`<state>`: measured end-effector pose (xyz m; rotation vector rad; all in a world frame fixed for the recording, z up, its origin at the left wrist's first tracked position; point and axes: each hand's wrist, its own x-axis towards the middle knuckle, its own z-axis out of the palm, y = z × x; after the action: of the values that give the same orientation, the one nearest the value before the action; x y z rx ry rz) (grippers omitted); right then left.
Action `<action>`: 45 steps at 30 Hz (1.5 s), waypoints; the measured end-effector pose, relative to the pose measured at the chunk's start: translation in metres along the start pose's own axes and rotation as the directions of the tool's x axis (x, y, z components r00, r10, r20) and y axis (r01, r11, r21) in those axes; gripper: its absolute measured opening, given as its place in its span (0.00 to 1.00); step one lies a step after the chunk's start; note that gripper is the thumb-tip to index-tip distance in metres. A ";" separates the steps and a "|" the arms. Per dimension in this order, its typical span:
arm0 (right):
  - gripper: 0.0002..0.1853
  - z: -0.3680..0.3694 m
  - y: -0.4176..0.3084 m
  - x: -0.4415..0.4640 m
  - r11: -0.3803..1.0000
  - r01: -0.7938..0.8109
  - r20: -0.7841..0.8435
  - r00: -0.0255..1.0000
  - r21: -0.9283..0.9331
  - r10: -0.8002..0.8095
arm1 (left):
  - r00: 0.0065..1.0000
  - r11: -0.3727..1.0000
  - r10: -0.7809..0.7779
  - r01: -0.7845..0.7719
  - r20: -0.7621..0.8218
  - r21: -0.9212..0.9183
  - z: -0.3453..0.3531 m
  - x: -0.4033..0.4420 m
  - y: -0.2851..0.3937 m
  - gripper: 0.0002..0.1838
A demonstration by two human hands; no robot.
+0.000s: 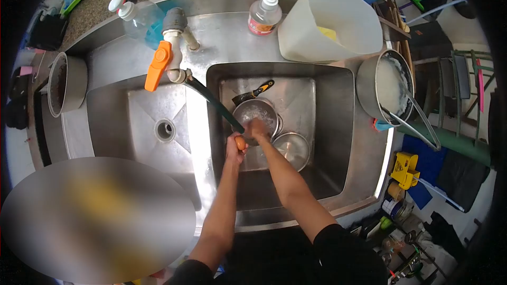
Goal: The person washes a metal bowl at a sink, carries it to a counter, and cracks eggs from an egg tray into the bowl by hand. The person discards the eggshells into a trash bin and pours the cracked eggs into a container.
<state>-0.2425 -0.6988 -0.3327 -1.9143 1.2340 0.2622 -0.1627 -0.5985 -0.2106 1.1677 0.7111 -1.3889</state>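
My left hand [235, 148] is closed around a small orange-brown object [241, 142], beside the lower end of a dark green hose [216, 103]. The hose runs from the tap with the orange lever [159, 66]. Just right of it, my right hand [257, 129] is over a metal pot [255, 108] in the right basin; its fingers are blurred and I cannot make out whether they hold anything. A round metal lid or pan [291, 151] lies to the lower right of the pot. Behind the pot is a scraper with a black and yellow handle [263, 88].
The left basin [142, 105] has a round drain. A soap pump bottle [265, 15] and a large white plastic container [301, 26] stand behind the right basin. Pots sit at the left [74, 84] and right [369, 82] edges. A blurred patch covers the lower left.
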 end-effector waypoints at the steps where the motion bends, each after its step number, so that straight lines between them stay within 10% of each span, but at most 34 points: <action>1: 0.22 0.002 -0.003 0.001 0.989 -0.050 -0.154 0.986 0.138 0.071 | 0.999 1.000 0.020 -0.019 -0.031 0.023 0.002 0.000 -0.002 0.11; 4: 0.18 0.008 -0.012 0.002 0.852 -0.080 -0.366 0.879 0.518 0.305 | 0.994 0.995 0.074 -0.080 0.086 0.067 0.004 0.005 0.007 0.13; 7: 0.16 0.013 -0.004 -0.016 0.577 -0.268 0.190 0.963 0.772 0.193 | 0.988 0.996 0.059 -0.067 0.145 0.056 0.001 0.023 -0.005 0.15; 8: 0.13 0.036 0.001 -0.020 0.134 -0.007 -0.052 0.902 0.991 0.428 | 0.991 0.997 0.065 -0.069 0.116 0.038 -0.007 0.029 -0.010 0.17; 10: 0.16 0.030 0.000 -0.030 -0.259 -0.384 0.452 0.839 0.886 0.302 | 0.988 0.984 0.149 -0.143 -0.044 0.108 -0.010 0.053 -0.032 0.25; 13: 0.26 0.052 0.066 -0.037 -0.189 -0.335 0.367 0.915 0.923 0.169 | 0.986 0.989 0.089 -0.072 -0.140 0.127 -0.010 0.113 -0.074 0.39; 15: 0.24 0.030 0.073 -0.042 0.350 -0.039 -0.163 0.833 0.936 0.529 | 0.993 0.983 0.106 -0.097 -0.056 0.153 0.005 0.135 -0.077 0.33; 16: 0.28 0.038 0.132 -0.028 0.844 0.112 -0.642 0.703 0.524 0.305 | 0.991 0.977 0.130 -0.132 0.025 0.168 0.012 0.134 -0.072 0.30; 19: 0.33 -0.029 0.021 -0.073 0.977 -0.118 -0.741 0.670 -0.180 -0.055 | 0.935 0.940 0.227 -0.284 0.273 0.189 0.013 0.130 -0.067 0.22; 23: 0.29 -0.038 0.087 -0.025 0.921 -0.144 -0.060 0.982 0.362 0.177 | 0.915 0.910 0.240 -0.328 0.325 0.253 0.006 0.080 -0.063 0.19; 25: 0.26 -0.041 0.122 -0.009 0.578 -0.429 0.475 0.876 0.694 0.081 | 0.927 0.912 0.246 -0.320 0.282 0.257 -0.008 0.057 -0.070 0.19; 33: 0.26 -0.037 0.011 -0.097 0.822 -0.439 0.563 0.806 0.362 0.183 | 0.919 0.941 0.336 -0.323 -0.203 0.095 -0.137 -0.041 -0.104 0.18; 39: 0.25 0.025 -0.075 -0.159 0.966 -0.252 0.802 0.589 0.063 0.101 | 0.654 0.914 0.229 -0.399 -0.721 -0.072 -0.270 -0.151 -0.154 0.17; 45: 0.25 0.049 -0.124 -0.204 0.990 -0.138 0.882 0.465 -0.017 0.080 | 0.477 0.867 0.104 -0.473 -0.873 -0.156 -0.319 -0.238 -0.211 0.16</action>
<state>-0.2287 -0.5061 -0.1842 -1.2752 0.5970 1.1316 -0.3161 -0.1814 -0.1372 1.5411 1.3202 -0.2414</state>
